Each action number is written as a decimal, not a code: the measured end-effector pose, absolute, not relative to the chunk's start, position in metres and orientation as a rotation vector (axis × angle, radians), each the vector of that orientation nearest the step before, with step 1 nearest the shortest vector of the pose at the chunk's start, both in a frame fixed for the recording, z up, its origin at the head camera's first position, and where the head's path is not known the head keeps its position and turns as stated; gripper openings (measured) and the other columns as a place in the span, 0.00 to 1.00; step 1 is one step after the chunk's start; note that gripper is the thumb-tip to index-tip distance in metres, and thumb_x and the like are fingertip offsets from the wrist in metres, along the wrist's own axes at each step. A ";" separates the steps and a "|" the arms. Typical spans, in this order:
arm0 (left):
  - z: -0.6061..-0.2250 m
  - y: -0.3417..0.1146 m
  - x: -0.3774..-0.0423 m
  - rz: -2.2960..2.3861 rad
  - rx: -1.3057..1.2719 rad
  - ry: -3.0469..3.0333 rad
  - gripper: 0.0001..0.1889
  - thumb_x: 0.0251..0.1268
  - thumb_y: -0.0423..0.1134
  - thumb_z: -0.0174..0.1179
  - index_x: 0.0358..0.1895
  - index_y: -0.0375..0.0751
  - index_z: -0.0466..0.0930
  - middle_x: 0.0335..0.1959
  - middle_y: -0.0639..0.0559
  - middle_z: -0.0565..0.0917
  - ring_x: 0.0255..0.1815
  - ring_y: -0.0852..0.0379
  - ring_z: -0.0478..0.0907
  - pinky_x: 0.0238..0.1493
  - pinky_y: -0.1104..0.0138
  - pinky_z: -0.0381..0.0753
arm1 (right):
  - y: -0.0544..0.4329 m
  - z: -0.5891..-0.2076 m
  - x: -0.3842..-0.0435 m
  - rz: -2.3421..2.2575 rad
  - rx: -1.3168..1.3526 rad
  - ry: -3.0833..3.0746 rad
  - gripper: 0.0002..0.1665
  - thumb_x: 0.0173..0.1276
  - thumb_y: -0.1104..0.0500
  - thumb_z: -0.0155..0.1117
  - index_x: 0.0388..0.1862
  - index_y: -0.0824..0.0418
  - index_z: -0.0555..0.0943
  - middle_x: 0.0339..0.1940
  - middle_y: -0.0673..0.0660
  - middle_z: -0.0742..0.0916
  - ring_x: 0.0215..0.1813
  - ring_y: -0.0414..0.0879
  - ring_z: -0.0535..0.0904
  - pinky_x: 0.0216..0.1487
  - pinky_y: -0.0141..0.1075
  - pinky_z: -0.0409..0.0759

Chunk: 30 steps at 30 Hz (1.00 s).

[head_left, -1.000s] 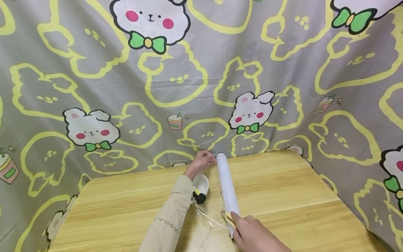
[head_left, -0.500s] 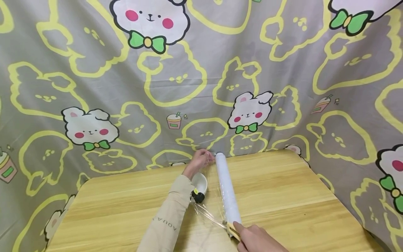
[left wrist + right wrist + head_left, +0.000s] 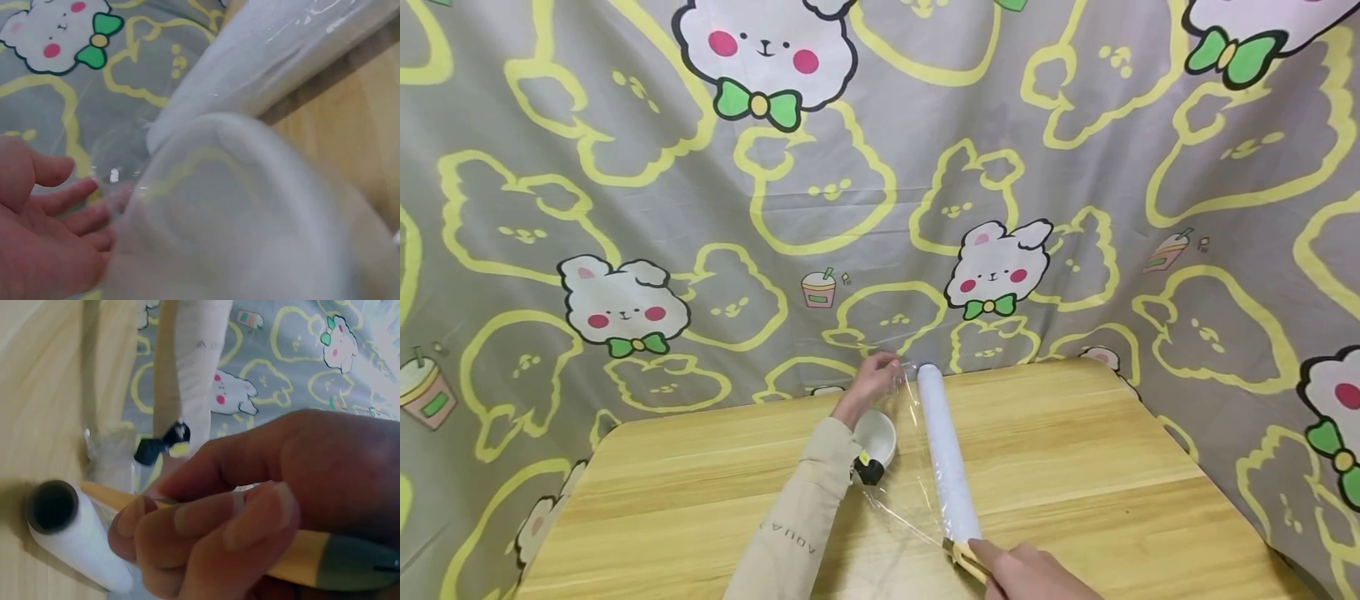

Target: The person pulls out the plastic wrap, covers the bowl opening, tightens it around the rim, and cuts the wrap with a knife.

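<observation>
On the table lies a long white roll of cling film [image 3: 951,458], its hollow dark end [image 3: 53,506] visible in the right wrist view. Clear film [image 3: 917,467] spreads leftward from beside the roll. My left hand [image 3: 874,379] is near the roll's far end; in the left wrist view its fingertips [image 3: 87,187] touch the film, and the thumb stands apart. Below that hand sits a white bowl [image 3: 877,437], partly hidden by the wrist. My right hand [image 3: 1026,571] grips a yellow utility knife [image 3: 964,560] by the roll's near end; its grey tail [image 3: 359,565] pokes out behind.
A black camera mount [image 3: 870,472] is on the left wrist, above the beige sleeve [image 3: 790,517]. The wooden table [image 3: 1075,467] ends at a grey cartoon-print curtain [image 3: 865,208] at the back and sides.
My right hand has drawn the knife along the roll toward its near end. A shiny film edge now shows between bowl and roll. The left hand has shifted slightly left.
</observation>
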<state>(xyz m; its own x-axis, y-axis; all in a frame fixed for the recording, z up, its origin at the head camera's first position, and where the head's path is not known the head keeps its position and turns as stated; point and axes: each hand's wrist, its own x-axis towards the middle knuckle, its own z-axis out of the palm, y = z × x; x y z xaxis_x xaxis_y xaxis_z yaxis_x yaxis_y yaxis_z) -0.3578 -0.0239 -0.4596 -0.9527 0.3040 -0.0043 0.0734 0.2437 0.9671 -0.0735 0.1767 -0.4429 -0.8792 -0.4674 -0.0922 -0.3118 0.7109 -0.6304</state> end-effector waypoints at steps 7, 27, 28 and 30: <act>-0.437 -0.045 -0.343 1.627 0.479 2.403 0.22 0.79 0.37 0.52 0.70 0.29 0.70 0.65 0.33 0.76 0.68 0.37 0.71 0.68 0.48 0.73 | 0.189 -0.425 -0.086 -0.897 -0.539 2.917 0.15 0.72 0.59 0.65 0.52 0.67 0.86 0.16 0.38 0.70 0.16 0.31 0.58 0.17 0.29 0.64; -0.461 -0.115 -0.277 1.663 0.703 2.433 0.30 0.76 0.41 0.61 0.75 0.35 0.65 0.75 0.35 0.66 0.75 0.29 0.61 0.74 0.39 0.61 | 0.208 -0.433 -0.171 -1.268 -0.172 3.043 0.23 0.72 0.66 0.53 0.63 0.73 0.78 0.18 0.50 0.80 0.14 0.41 0.68 0.12 0.32 0.66; -0.464 -0.118 -0.274 1.705 0.689 2.417 0.31 0.75 0.41 0.62 0.76 0.36 0.65 0.77 0.36 0.64 0.76 0.30 0.59 0.74 0.40 0.59 | 0.210 -0.436 -0.175 -1.321 -0.167 3.003 0.23 0.73 0.67 0.52 0.64 0.73 0.77 0.18 0.51 0.80 0.13 0.41 0.69 0.12 0.32 0.67; -0.473 -0.124 -0.267 1.783 0.643 2.377 0.34 0.73 0.40 0.64 0.78 0.38 0.62 0.79 0.38 0.61 0.79 0.32 0.55 0.76 0.40 0.56 | 0.215 -0.443 -0.184 -1.416 -0.162 2.926 0.22 0.73 0.67 0.50 0.62 0.71 0.78 0.18 0.54 0.80 0.13 0.43 0.70 0.12 0.33 0.69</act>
<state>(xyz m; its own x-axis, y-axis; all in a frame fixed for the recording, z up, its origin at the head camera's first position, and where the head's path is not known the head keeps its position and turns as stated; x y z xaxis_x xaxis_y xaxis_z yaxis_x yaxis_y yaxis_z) -0.2674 -0.1236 -0.4735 -0.9056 0.3892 0.1686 0.2708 0.2248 0.9360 -0.1838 0.2147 -0.4428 -0.9886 -0.0402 0.1448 -0.1385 0.6176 -0.7742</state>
